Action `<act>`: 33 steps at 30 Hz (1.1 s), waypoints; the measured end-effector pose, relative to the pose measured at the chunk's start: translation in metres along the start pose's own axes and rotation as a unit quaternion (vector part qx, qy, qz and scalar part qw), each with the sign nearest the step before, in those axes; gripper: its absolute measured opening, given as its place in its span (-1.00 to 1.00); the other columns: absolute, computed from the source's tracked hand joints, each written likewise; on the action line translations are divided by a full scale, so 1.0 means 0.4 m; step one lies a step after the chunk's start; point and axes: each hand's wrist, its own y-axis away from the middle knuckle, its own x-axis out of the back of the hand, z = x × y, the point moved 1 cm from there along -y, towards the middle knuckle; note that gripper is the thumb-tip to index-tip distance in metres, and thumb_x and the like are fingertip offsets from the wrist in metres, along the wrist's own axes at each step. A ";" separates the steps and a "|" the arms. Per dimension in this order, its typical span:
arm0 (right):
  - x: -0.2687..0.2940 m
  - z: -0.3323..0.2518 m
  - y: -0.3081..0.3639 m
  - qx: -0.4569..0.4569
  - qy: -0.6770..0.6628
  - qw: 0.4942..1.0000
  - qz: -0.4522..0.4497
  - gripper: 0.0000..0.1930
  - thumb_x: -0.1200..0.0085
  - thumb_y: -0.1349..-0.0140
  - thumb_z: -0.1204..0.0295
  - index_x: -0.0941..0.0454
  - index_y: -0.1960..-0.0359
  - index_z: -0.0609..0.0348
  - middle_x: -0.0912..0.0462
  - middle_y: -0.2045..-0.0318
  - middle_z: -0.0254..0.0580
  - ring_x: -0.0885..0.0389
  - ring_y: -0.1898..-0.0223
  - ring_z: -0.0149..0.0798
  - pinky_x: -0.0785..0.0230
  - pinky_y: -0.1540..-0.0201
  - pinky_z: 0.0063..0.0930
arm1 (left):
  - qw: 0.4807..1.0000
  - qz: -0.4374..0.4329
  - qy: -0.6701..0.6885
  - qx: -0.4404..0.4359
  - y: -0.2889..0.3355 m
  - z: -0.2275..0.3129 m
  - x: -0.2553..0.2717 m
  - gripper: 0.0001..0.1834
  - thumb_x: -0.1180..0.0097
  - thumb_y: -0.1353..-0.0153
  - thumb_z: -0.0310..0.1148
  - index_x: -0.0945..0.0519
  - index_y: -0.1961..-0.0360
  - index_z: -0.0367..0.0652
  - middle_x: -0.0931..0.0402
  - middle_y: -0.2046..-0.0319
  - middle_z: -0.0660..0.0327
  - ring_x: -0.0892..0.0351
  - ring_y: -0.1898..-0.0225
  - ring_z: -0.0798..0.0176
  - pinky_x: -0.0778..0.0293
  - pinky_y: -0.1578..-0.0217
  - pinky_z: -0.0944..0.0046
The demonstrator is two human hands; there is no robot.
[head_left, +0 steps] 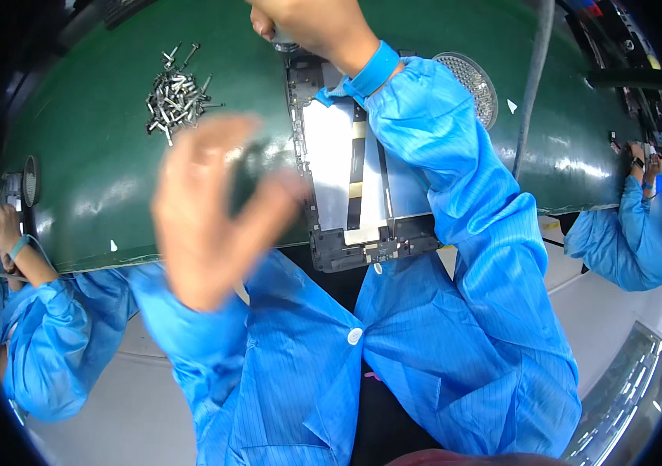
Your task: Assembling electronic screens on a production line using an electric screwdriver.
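Note:
On the green bench before me lies an opened flat electronic device (323, 155), with a black frame, silver panels and a small circuit board along its near edge. My left hand (206, 210) hovers by the device's left side, blurred by motion. Its thumb and fingers are spread, and nothing shows between them. Over the device's far end reaches my right hand (319, 23), wearing a blue wrist strap (377, 68). Its fingers are curled around a dark, metallic-looking thing (285, 46), mostly hidden at the picture's top edge. A pile of screws (179, 97) lies beyond my left hand.
A round dish with a studded surface (470, 85) sits right of the device, partly behind my sleeve. A grey cable (533, 85) hangs across the right side. Co-workers in blue sit at the left (55, 334) and right (626, 241). White scraps (511, 106) lie on the bench.

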 end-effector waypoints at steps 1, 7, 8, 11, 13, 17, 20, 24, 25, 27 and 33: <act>-0.006 -0.020 0.001 0.008 -0.010 1.000 -0.002 -0.78 -0.23 -0.39 0.33 -0.56 0.35 0.19 -0.53 0.67 -0.41 -0.44 0.73 -0.53 -0.23 0.69 -0.56 | 0.995 -0.071 -0.063 0.040 0.049 0.079 -0.004 -0.15 -0.64 0.19 -0.09 -0.61 -0.16 -0.23 -0.50 -0.14 -0.12 -0.55 -0.12 -0.22 -0.48 -0.15 -0.06; 0.011 -0.092 -0.023 0.011 -0.001 0.999 0.044 -0.82 -0.27 -0.35 0.36 -0.64 0.23 0.24 -0.59 0.63 -0.34 -0.57 0.67 -0.47 -0.38 0.62 -0.56 | 0.995 -0.076 -0.063 0.010 0.203 0.118 -0.177 -0.08 -0.59 0.09 0.00 -0.56 -0.30 -0.16 -0.36 -0.36 -0.17 -0.45 -0.29 -0.32 -0.39 -0.28 -0.28; 0.037 -0.135 -0.026 0.009 0.022 0.998 0.051 -0.83 -0.28 -0.33 0.39 -0.64 0.22 0.25 -0.62 0.62 -0.32 -0.60 0.66 -0.45 -0.43 0.59 -0.54 | 0.995 -0.062 -0.076 0.007 0.195 0.108 -0.180 -0.13 -0.57 0.05 -0.06 -0.55 -0.29 -0.22 -0.38 -0.35 -0.18 -0.50 -0.25 -0.30 -0.43 -0.25 -0.25; 0.132 -0.224 -0.007 0.058 0.018 0.994 0.095 -0.88 -0.27 -0.32 0.46 -0.66 0.23 0.27 -0.65 0.61 -0.27 -0.60 0.66 -0.43 -0.43 0.60 -0.53 | 0.993 -0.049 -0.102 0.026 0.129 0.071 -0.179 -0.28 -0.50 -0.10 -0.25 -0.54 -0.27 -0.30 -0.38 -0.34 -0.24 -0.54 -0.20 -0.32 -0.50 -0.21 -0.09; 0.213 -0.256 0.017 0.063 0.024 0.989 0.131 -0.89 -0.26 -0.31 0.51 -0.67 0.21 0.29 -0.64 0.63 -0.23 -0.61 0.66 -0.39 -0.43 0.60 -0.53 | 0.992 -0.041 -0.114 0.019 0.046 0.012 -0.190 -0.37 -0.45 -0.15 -0.29 -0.57 -0.22 -0.32 -0.41 -0.31 -0.26 -0.55 -0.19 -0.34 -0.52 -0.19 -0.04; 0.382 -0.275 0.080 0.052 0.078 0.972 0.215 -0.89 -0.24 -0.28 0.53 -0.67 0.20 0.29 -0.63 0.64 -0.24 -0.60 0.68 -0.39 -0.40 0.63 -0.53 | 0.992 -0.017 -0.125 -0.026 -0.193 -0.153 -0.206 -0.49 -0.40 -0.20 -0.27 -0.63 -0.10 -0.35 -0.50 -0.19 -0.32 -0.56 -0.16 -0.36 -0.53 -0.16 -0.07; 0.449 -0.274 0.130 0.032 0.108 0.964 0.242 -0.91 -0.23 -0.27 0.53 -0.68 0.24 0.28 -0.60 0.65 -0.29 -0.55 0.70 -0.44 -0.36 0.65 -0.55 | 0.984 0.014 -0.163 -0.075 -0.365 -0.298 -0.232 -0.53 -0.39 -0.20 -0.18 -0.69 -0.01 -0.33 -0.57 -0.10 -0.28 -0.59 -0.14 -0.30 -0.54 -0.16 -0.06; 0.452 -0.264 0.173 0.002 0.109 0.972 0.207 -0.94 -0.24 -0.25 0.52 -0.67 0.32 0.26 -0.56 0.66 -0.35 -0.49 0.71 -0.49 -0.29 0.65 -0.57 | 0.973 0.029 -0.205 -0.105 -0.554 -0.502 -0.276 -0.51 -0.36 -0.24 -0.07 -0.70 -0.02 -0.24 -0.61 -0.10 -0.17 -0.58 -0.18 -0.21 -0.52 -0.18 -0.04; 0.447 -0.262 0.180 -0.003 0.107 0.980 0.170 -0.94 -0.24 -0.24 0.52 -0.67 0.33 0.26 -0.56 0.66 -0.36 -0.49 0.71 -0.50 -0.27 0.65 -0.58 | 0.971 0.039 -0.206 -0.111 -0.590 -0.534 -0.291 -0.51 -0.35 -0.25 -0.06 -0.70 -0.04 -0.22 -0.61 -0.11 -0.14 -0.58 -0.19 -0.18 -0.51 -0.19 -0.03; 0.435 -0.242 0.179 -0.012 0.113 0.983 0.141 -0.93 -0.23 -0.23 0.50 -0.65 0.37 0.25 -0.57 0.65 -0.37 -0.49 0.70 -0.51 -0.26 0.63 -0.60 | 0.975 0.031 -0.206 -0.074 -0.640 -0.565 -0.317 -0.48 -0.36 -0.26 -0.08 -0.68 -0.11 -0.22 -0.58 -0.17 -0.13 -0.55 -0.26 -0.14 -0.45 -0.27 0.02; 0.401 -0.183 0.201 -0.037 0.059 0.994 0.088 -0.89 -0.21 -0.28 0.48 -0.63 0.37 0.28 -0.57 0.64 -0.36 -0.49 0.69 -0.51 -0.27 0.63 -0.60 | 0.912 0.065 -0.401 -0.053 -0.620 -0.465 -0.400 -0.40 -0.25 -0.34 0.05 -0.63 -0.21 -0.16 -0.52 -0.27 -0.10 -0.45 -0.32 -0.20 -0.40 -0.29 -0.01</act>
